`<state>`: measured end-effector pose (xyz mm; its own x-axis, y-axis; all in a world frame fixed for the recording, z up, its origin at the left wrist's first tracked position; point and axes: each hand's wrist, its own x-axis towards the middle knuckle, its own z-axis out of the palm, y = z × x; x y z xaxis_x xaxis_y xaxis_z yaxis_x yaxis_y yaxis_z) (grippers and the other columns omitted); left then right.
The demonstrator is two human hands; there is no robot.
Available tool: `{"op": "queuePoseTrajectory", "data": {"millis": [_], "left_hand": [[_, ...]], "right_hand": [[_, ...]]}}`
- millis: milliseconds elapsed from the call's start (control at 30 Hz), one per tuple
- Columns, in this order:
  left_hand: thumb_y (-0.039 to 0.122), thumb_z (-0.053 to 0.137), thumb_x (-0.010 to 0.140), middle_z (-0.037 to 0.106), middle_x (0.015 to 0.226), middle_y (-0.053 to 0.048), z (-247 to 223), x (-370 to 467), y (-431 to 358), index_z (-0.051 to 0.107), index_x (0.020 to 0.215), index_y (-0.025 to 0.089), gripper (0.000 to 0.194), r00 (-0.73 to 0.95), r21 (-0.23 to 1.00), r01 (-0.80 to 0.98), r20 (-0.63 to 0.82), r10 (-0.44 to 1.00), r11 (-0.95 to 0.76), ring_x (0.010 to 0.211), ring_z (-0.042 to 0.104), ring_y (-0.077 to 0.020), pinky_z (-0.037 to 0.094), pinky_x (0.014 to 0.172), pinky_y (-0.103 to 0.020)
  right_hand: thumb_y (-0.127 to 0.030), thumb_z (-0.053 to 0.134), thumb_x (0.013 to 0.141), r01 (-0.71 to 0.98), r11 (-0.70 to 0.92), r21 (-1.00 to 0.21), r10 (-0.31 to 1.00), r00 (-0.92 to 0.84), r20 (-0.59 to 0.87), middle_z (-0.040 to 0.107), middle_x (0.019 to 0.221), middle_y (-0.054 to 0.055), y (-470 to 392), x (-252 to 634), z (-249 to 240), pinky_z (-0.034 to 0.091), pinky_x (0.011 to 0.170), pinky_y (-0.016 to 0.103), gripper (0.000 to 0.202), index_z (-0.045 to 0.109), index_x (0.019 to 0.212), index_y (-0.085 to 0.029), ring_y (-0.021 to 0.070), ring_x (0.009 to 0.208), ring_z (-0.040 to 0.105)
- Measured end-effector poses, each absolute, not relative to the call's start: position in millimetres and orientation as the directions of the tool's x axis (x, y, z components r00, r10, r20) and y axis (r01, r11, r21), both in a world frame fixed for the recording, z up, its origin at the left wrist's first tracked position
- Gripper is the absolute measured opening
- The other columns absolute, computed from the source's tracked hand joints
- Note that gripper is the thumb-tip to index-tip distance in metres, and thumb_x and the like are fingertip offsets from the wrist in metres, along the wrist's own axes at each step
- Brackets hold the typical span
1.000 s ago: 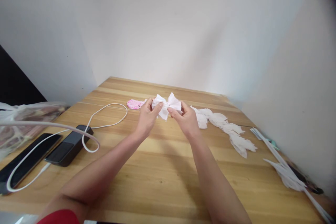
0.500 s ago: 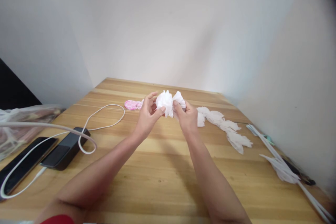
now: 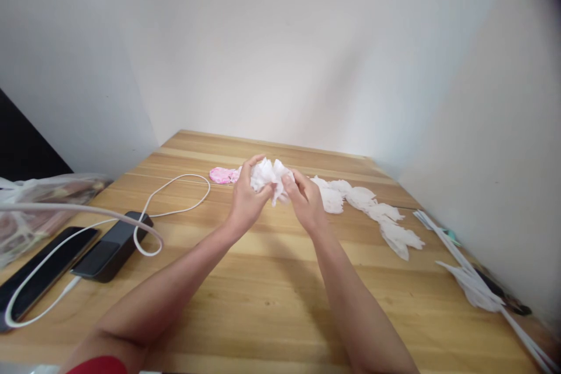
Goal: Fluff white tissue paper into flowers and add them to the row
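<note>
A ruffled white paper flower (image 3: 263, 174) is held up between my two hands, above the far half of the table. My left hand (image 3: 246, 194) grips its left side, thumb in front and fingers curled behind. My right hand (image 3: 305, 194) pinches the ruffled layer on the right side between thumb and fingers. Behind my left hand lies a pink-and-white crumpled piece (image 3: 224, 175), partly hidden. Beyond my right hand a row of thin white petal-like pieces (image 3: 360, 197) stretches across the wooden table (image 3: 263, 304).
On the left are a black phone (image 3: 41, 269), a dark box-shaped device (image 3: 111, 248) with a looped white cable (image 3: 186, 210), and a clear plastic bag (image 3: 39, 210). Along the right edge lie long white sticks (image 3: 451, 245) and a white piece (image 3: 475, 285). Walls stand behind and to the right.
My right hand has moved slightly left, bringing its ruffled layer against the rest of the flower. The gap between the two white parts has narrowed, and more of the petal row shows.
</note>
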<state>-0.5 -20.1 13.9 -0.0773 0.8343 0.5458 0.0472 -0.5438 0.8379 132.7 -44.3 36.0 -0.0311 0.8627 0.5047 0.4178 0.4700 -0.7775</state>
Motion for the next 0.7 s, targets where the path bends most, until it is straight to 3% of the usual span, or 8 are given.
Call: {"op": "queuePoseTrajectory", "data": {"millis": [100, 167, 233, 300, 400, 567, 700], "left_hand": [[0.014, 0.064, 0.071, 0.053, 0.122, -0.008, 12.6, -1.7, -19.4, 0.049, 0.123, 0.021, 0.054, -0.081, 0.808, 0.071, 0.590, 0.804, -0.585, 0.109, 0.052, -0.0217, 0.042, 0.092, -0.033], [0.014, 0.065, 0.071, 0.053, 0.122, -0.008, 11.6, -1.7, -19.5, 0.048, 0.123, 0.021, 0.055, -0.085, 0.790, 0.098, 0.612, 0.786, -0.605, 0.109, 0.052, -0.0216, 0.042, 0.092, -0.033], [0.014, 0.064, 0.072, 0.054, 0.122, -0.008, 11.4, -1.0, -20.3, 0.048, 0.124, 0.022, 0.055, -0.086, 0.778, 0.127, 0.626, 0.775, -0.615, 0.108, 0.052, -0.0212, 0.042, 0.093, -0.033], [0.015, 0.064, 0.074, 0.054, 0.121, -0.007, 11.9, -0.1, -21.2, 0.048, 0.124, 0.022, 0.053, -0.086, 0.766, 0.145, 0.640, 0.764, -0.626, 0.109, 0.051, -0.0210, 0.041, 0.094, -0.033], [0.016, 0.063, 0.075, 0.055, 0.117, -0.007, 11.9, 0.1, -20.0, 0.049, 0.123, 0.022, 0.050, -0.091, 0.791, 0.095, 0.611, 0.786, -0.604, 0.104, 0.053, -0.0199, 0.042, 0.091, -0.032], [0.019, 0.060, 0.077, 0.057, 0.107, -0.006, 6.2, -1.9, -10.1, 0.049, 0.118, 0.020, 0.042, -0.041, 0.886, -0.256, 0.390, 0.920, -0.387, 0.087, 0.057, -0.0156, 0.047, 0.074, -0.026], [0.019, 0.062, 0.075, 0.057, 0.105, -0.005, 5.7, -2.3, -9.0, 0.051, 0.115, 0.019, 0.041, -0.062, 0.883, -0.267, 0.385, 0.921, -0.387, 0.088, 0.057, -0.0152, 0.047, 0.073, -0.025]], "right_hand": [[-0.046, 0.053, 0.084, 0.442, 0.468, -0.765, 0.868, -0.071, 0.491, 0.062, 0.108, 0.006, -47.9, 129.8, 39.9, 0.042, 0.078, 0.027, 0.044, 0.056, 0.120, -0.020, 0.0188, 0.092, 0.057], [-0.043, 0.057, 0.081, 0.500, 0.458, -0.735, 0.866, -0.062, 0.497, 0.063, 0.107, 0.006, -48.6, 127.7, 40.7, 0.042, 0.077, 0.028, 0.046, 0.055, 0.122, -0.021, 0.0194, 0.090, 0.057], [-0.038, 0.056, 0.081, 0.526, 0.439, -0.728, 0.866, -0.032, 0.499, 0.064, 0.096, 0.004, -48.0, 126.7, 39.8, 0.042, 0.071, 0.027, 0.038, 0.059, 0.114, -0.021, 0.0173, 0.080, 0.056], [-0.035, 0.052, 0.083, 0.523, 0.411, -0.747, 0.872, 0.012, 0.489, 0.059, 0.077, 0.001, -46.4, 127.4, 37.2, 0.038, 0.062, 0.024, 0.022, 0.063, 0.094, -0.019, 0.0137, 0.066, 0.050], [-0.034, 0.049, 0.084, 0.495, 0.387, -0.778, 0.875, 0.070, 0.479, 0.043, 0.059, -0.003, -42.8, 130.4, 32.1, 0.031, 0.054, 0.023, 0.024, 0.052, 0.067, -0.017, 0.0103, 0.056, 0.039], [-0.038, 0.051, 0.082, 0.410, 0.376, -0.831, 0.888, 0.095, 0.449, 0.038, 0.059, -0.004, -36.4, 133.6, 26.8, 0.028, 0.052, 0.022, 0.027, 0.048, 0.065, -0.017, 0.0098, 0.056, 0.036], [-0.041, 0.051, 0.082, 0.384, 0.379, -0.842, 0.898, 0.065, 0.434, 0.042, 0.062, -0.003, -36.5, 132.8, 29.4, 0.030, 0.053, 0.022, 0.028, 0.049, 0.067, -0.017, 0.0105, 0.058, 0.038]]}}
